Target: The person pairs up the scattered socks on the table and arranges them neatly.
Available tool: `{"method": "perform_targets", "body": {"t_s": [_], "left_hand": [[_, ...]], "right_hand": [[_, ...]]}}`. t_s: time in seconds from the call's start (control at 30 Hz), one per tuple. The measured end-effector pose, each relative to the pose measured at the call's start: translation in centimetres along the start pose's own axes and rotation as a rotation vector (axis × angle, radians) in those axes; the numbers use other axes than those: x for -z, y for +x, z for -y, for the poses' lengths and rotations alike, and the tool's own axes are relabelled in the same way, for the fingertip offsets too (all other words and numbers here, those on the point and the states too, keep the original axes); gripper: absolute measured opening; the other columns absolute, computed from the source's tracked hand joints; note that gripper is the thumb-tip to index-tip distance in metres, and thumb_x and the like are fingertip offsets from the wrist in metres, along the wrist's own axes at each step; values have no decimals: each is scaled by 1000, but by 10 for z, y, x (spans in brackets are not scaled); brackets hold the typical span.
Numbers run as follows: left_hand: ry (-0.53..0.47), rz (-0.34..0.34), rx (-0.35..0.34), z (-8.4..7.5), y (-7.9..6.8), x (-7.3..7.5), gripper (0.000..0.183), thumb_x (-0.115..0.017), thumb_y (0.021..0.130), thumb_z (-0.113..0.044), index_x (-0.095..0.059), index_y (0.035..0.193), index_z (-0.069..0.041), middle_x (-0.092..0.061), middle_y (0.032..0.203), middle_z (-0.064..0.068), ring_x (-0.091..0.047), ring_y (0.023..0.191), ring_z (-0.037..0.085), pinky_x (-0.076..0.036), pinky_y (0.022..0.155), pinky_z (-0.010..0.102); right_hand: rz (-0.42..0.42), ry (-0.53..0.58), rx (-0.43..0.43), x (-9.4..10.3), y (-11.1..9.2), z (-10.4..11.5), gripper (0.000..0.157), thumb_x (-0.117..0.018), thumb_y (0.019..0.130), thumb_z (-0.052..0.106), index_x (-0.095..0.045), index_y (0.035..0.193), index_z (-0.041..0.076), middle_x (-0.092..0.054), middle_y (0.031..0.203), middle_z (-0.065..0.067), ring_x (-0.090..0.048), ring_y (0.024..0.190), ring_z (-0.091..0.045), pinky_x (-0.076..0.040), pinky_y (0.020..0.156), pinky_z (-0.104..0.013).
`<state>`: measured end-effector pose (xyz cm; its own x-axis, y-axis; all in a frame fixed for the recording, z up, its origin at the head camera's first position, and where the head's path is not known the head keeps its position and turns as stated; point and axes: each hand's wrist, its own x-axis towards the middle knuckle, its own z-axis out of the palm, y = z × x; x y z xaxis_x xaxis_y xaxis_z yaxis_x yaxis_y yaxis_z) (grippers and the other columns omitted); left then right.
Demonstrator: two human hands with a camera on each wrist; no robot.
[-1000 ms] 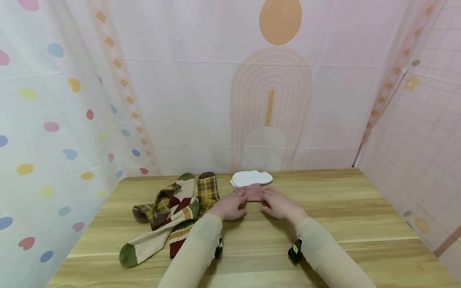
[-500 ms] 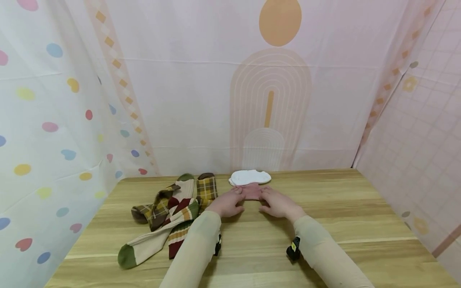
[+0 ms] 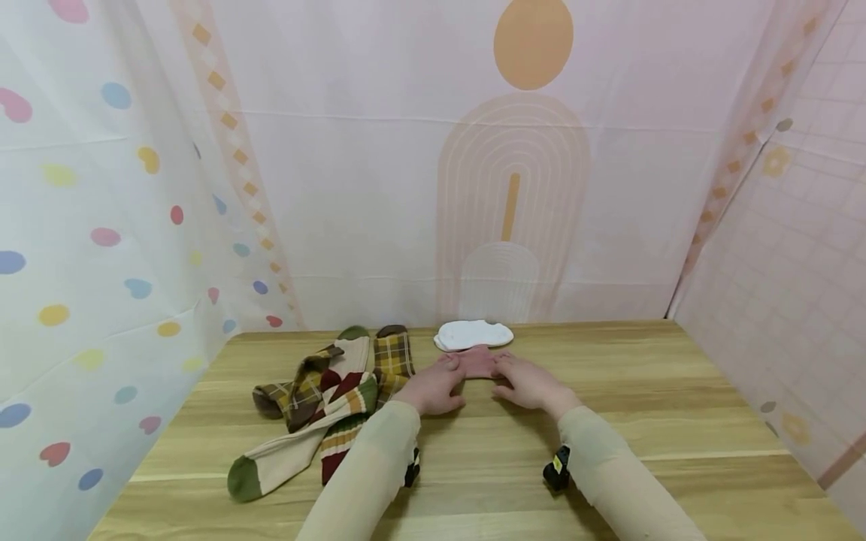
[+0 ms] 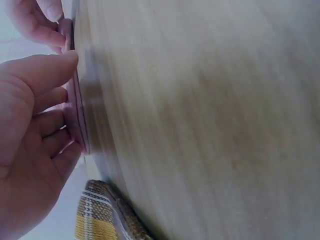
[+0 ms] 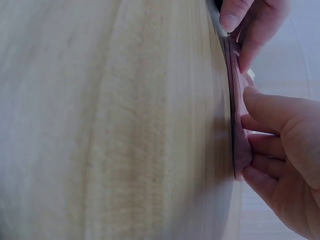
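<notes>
A flat pink sock [image 3: 479,363] lies on the wooden table near its back edge. My left hand [image 3: 433,387] rests on the sock's left end, with relaxed fingertips touching it. On the right end, the fingertips of my right hand [image 3: 531,383] touch the cloth, the thumb held apart from the fingers. Both wrist views show the layered edge of the pink sock [image 5: 239,115] lying flat on the wood under the fingers. Directly behind it is a pair of white ankle socks [image 3: 473,334], stacked together.
Left of my left arm lies a loose pile: brown-and-yellow plaid socks [image 3: 392,355], a cream sock with green toe [image 3: 280,458], and a striped sock [image 3: 336,447] partly hidden by my sleeve. Patterned curtains [image 3: 352,188] enclose the table [image 3: 643,428] at the back and sides.
</notes>
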<state>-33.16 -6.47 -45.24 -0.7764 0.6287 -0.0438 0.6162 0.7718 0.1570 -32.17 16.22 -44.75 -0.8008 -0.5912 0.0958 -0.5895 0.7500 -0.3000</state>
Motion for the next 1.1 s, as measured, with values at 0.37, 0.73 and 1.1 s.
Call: {"method": "perform_targets", "body": {"t_s": [0.37,0.73,1.1], "left_hand": [[-41,-36,28,-12,-6,2,60,-69,92,-30,-51,142,-3,-37,153,21,-32,142,37,-32,113,46],[-94,-122,-9,-15,-17,7,60,-69,93,-28,-50,142,2,-43,148,24,-37,138,40,-31,113,47],[-255,-265,8,-18,-28,9,54,-70,92,-18,-52,141,-5,-50,143,21,-46,131,39,-38,108,52]], "right_hand": [[-131,8,49,-5,-4,-7,25,-69,94,14,-67,114,-1,-56,134,-20,-53,124,-37,-41,106,-49],[-277,91,42,-2,-9,-2,38,-69,93,10,-60,127,-5,-62,125,-19,-56,120,-36,-41,105,-50],[-343,161,-27,-5,-17,3,43,-70,92,7,-57,132,-4,-62,124,-19,-57,118,-36,-44,101,-52]]}}
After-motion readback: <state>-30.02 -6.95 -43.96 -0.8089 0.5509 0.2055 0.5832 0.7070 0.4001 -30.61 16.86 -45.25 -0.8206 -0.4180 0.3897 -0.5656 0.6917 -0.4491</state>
